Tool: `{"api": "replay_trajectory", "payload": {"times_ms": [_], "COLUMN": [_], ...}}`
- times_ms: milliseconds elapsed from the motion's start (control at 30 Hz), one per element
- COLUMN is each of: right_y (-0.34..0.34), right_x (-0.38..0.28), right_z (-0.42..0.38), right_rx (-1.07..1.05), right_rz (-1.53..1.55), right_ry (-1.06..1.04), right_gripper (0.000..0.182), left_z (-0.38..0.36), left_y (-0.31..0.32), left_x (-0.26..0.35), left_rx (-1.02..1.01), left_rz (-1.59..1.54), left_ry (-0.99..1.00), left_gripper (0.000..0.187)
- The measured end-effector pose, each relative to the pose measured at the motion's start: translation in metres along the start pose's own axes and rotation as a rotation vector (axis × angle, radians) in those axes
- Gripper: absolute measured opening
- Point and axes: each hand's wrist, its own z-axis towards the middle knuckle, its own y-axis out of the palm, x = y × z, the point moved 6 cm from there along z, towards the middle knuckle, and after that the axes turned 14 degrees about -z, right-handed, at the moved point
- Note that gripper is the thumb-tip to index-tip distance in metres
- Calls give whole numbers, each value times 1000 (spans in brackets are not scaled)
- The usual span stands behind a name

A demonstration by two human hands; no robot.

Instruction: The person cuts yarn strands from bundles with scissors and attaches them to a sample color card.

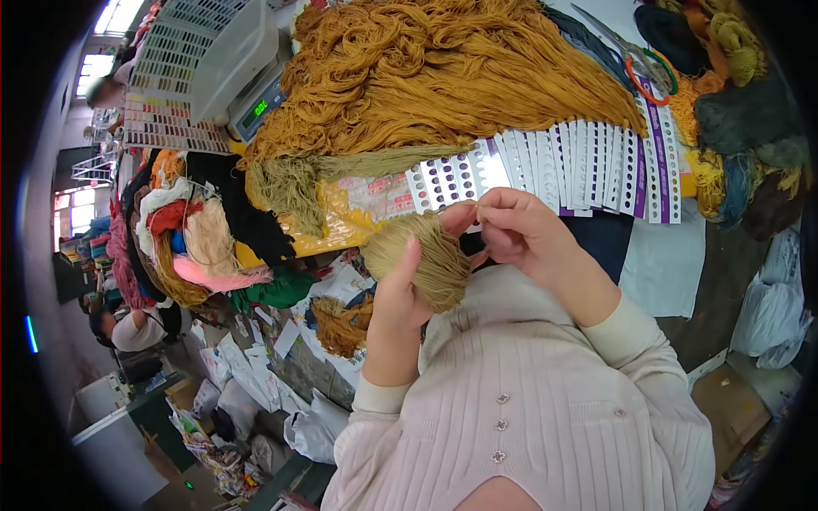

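My left hand [402, 294] is wrapped round a skein of olive-beige yarn [417, 255], held above the near edge of the table. Its thumb lies across the skein and its index finger reaches out on the far side. Close to that fingertip, my right hand [520, 228] pinches what looks like a thin strand of yarn, its other fingers curled in. Beyond both hands lie punched sample cards [545, 162] in an overlapping row. A loose olive-green skein [294, 187] rests on yellow plastic wrapping [328, 220] to the left.
A large heap of mustard yarn [443, 68] covers the table's middle. A digital scale [260, 106] with a clear tray stands at the left, near shade charts [175, 68]. Scissors [609, 32] with orange-green handles lie at the back right. Two people are farther left.
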Motion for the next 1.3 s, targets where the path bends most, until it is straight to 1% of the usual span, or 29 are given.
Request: {"api": "replay_trajectory", "payload": {"times_ms": [100,167,200,267,300,400,500,600,700,800,900,967,1000,1100,1167,1200,1267,1300], "right_y": [1,4,2,-3,0,2,-5,-3,-7,-6,-4,-6,-8,-15,-17,-14,-8,-7], "right_x": [4,9,9,9,7,5,13,14,15,12,10,13,14,13,9,8,8,8], "right_z": [0,2,2,2,1,0,2,1,1,0,0,2,3,4,3,2,2,2], "right_rx": [-3,37,40,46,12,-49,-32,-41,-31,14,65,65,64,79,113,94,57,73], "right_rz": [-207,-406,-382,-336,-255,-75,-43,-55,-60,-140,-336,-447,-386,-187,-33,-48,-79,-171], "right_ry": [2,-31,-23,-8,-5,20,63,84,83,69,24,-30,-27,-10,9,22,46,35], "right_gripper": [16,15,14,12,11,9,9,9,10,9,9,10,11,12,12,11,10,9], "left_z": [-1,1,2,1,0,0,-1,2,5,5,4,5,6,2,1,0,2,3], "left_y": [-6,-5,-5,-6,-6,-2,-9,-20,-16,-13,-19,-19,-18,-23,-24,-23,-16,-13], "left_x": [0,-2,-3,-2,-1,0,-3,-3,-5,-5,-5,-5,-6,-5,-6,-7,-7,-7], "left_rx": [4,-22,-37,-7,9,39,73,195,209,240,263,222,201,279,231,207,147,118], "left_rz": [22,77,104,56,32,-101,-29,70,31,18,23,34,39,52,-39,-85,-60,-47], "left_ry": [-22,-42,-53,-47,-42,-17,12,34,44,40,50,63,70,102,86,76,77,77], "left_gripper": [50,55,57,57,56,41,30,21,18,18,17,17,17,19,25,27,34,37]}}
